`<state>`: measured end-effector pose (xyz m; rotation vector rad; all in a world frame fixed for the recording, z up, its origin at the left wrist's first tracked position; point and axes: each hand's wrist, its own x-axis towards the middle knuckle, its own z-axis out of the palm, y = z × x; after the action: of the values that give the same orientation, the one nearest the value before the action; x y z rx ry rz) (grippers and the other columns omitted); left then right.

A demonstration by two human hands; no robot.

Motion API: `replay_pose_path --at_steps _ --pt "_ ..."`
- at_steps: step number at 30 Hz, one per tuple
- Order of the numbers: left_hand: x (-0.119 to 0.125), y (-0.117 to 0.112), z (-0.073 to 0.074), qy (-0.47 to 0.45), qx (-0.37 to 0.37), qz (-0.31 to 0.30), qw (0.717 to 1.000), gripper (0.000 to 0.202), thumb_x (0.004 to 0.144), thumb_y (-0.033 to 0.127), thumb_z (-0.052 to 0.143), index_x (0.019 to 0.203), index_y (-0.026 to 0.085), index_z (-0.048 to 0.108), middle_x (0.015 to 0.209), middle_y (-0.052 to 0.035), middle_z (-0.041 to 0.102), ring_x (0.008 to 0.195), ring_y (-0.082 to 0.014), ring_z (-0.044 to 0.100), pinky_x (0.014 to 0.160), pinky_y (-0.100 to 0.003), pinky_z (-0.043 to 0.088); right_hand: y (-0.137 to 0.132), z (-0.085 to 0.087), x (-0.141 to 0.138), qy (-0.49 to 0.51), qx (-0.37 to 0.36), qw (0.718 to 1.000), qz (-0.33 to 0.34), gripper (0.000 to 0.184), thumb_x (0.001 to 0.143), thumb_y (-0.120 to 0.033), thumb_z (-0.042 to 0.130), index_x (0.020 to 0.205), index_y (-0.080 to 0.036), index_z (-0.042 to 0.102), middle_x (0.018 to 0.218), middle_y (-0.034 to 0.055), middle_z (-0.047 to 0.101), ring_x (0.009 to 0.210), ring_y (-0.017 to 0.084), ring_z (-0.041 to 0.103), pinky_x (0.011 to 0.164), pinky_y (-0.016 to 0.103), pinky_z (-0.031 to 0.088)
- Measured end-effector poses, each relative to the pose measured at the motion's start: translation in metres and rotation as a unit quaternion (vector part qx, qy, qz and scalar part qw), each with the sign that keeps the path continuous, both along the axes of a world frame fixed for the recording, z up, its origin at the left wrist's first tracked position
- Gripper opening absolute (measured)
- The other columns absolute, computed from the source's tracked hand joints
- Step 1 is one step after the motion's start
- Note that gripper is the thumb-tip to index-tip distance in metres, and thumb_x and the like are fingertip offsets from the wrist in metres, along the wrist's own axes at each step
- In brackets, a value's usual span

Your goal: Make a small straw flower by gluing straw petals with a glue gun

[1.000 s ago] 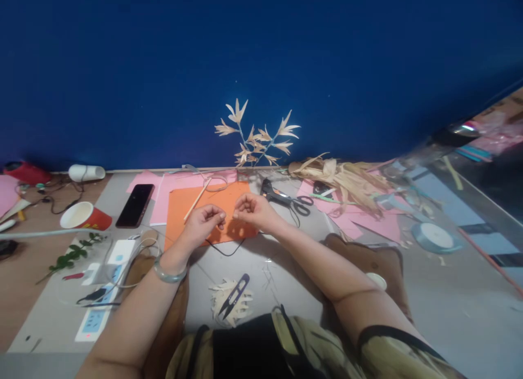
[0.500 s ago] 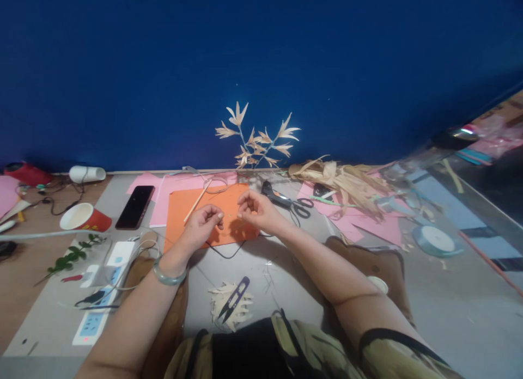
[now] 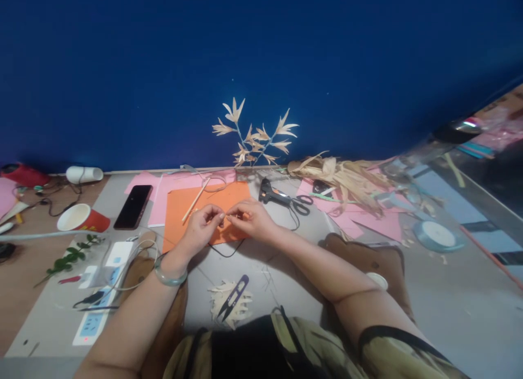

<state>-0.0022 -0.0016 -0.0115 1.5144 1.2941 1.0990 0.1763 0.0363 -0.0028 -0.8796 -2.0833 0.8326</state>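
Note:
Over the orange sheet (image 3: 212, 196), my left hand (image 3: 204, 226) and my right hand (image 3: 251, 218) meet fingertip to fingertip. Both are closed in a pinch, and whatever lies between the fingers is too small to make out. A thin pale stick (image 3: 195, 200) rests on the sheet just beyond my left hand. Beyond my right hand lie a black glue gun (image 3: 275, 195) and black-handled scissors (image 3: 302, 205). Nearer my body, purple thread snips (image 3: 236, 297) lie on a small pile of pale husk pieces (image 3: 218, 303).
A branch with pale husk leaves (image 3: 255, 142) stands at the blue wall. Dried husks (image 3: 339, 177) and a ribbon spool (image 3: 437, 236) lie right. Leftward are a phone (image 3: 133, 206), a paper cup (image 3: 81, 218), a power strip (image 3: 92, 322) and a green sprig (image 3: 69, 259).
My right hand has moved left and slightly down, closing the gap to my left hand. Their fingertips now meet. The things on the table have stayed in place.

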Motion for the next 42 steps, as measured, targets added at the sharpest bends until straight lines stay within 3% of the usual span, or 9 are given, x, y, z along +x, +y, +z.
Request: replay_pose_path --at_steps 9,16,23,39,42 --pt "-0.004 0.0 0.001 -0.001 -0.013 -0.008 1.0 0.02 0.085 0.035 0.057 0.08 0.017 0.06 0.067 -0.001 0.063 0.064 -0.0129 0.058 0.062 -0.024 0.045 0.004 0.002 0.004 -0.011 0.053 0.999 0.0 0.008 0.078 -0.018 0.063 0.07 -0.019 0.066 0.066 -0.0006 0.07 0.059 0.012 0.052 0.08 0.031 0.037" --pt "-0.005 0.002 0.007 -0.007 -0.008 0.011 1.0 0.022 0.083 0.038 0.059 0.078 0.017 0.06 0.064 -0.0012 0.061 0.061 -0.0125 0.056 0.058 -0.023 0.045 0.005 0.003 0.007 -0.007 0.043 0.999 0.008 0.012 0.082 -0.03 0.065 0.078 -0.019 0.067 0.071 0.0018 0.072 0.062 0.013 0.056 0.083 0.034 0.035" --pt "-0.004 0.001 0.006 -0.024 -0.025 0.016 0.999 0.022 0.081 0.038 0.06 0.078 0.016 0.059 0.064 -0.0004 0.061 0.061 -0.0124 0.058 0.059 -0.023 0.046 0.005 0.005 0.007 0.02 0.074 0.997 0.012 0.01 0.083 -0.022 0.059 0.075 -0.019 0.065 0.071 0.0012 0.071 0.064 0.014 0.056 0.082 0.033 0.037" --pt "-0.005 0.001 0.015 -0.058 -0.068 0.004 0.996 0.021 0.079 0.037 0.061 0.074 0.017 0.059 0.062 -0.0001 0.061 0.061 -0.0129 0.059 0.063 -0.025 0.048 0.007 0.01 0.009 0.021 0.006 0.999 -0.024 0.014 0.083 -0.024 0.06 0.07 -0.018 0.063 0.071 0.0024 0.069 0.069 0.016 0.058 0.079 0.032 0.038" --pt "-0.004 0.001 0.014 -0.068 -0.087 0.021 0.994 0.024 0.079 0.039 0.062 0.078 0.016 0.063 0.071 -0.0034 0.065 0.069 -0.0156 0.062 0.064 -0.026 0.05 0.005 0.01 0.007 0.026 0.004 1.0 -0.011 0.013 0.084 -0.024 0.061 0.073 -0.018 0.064 0.071 0.0022 0.069 0.067 0.015 0.058 0.078 0.031 0.038"
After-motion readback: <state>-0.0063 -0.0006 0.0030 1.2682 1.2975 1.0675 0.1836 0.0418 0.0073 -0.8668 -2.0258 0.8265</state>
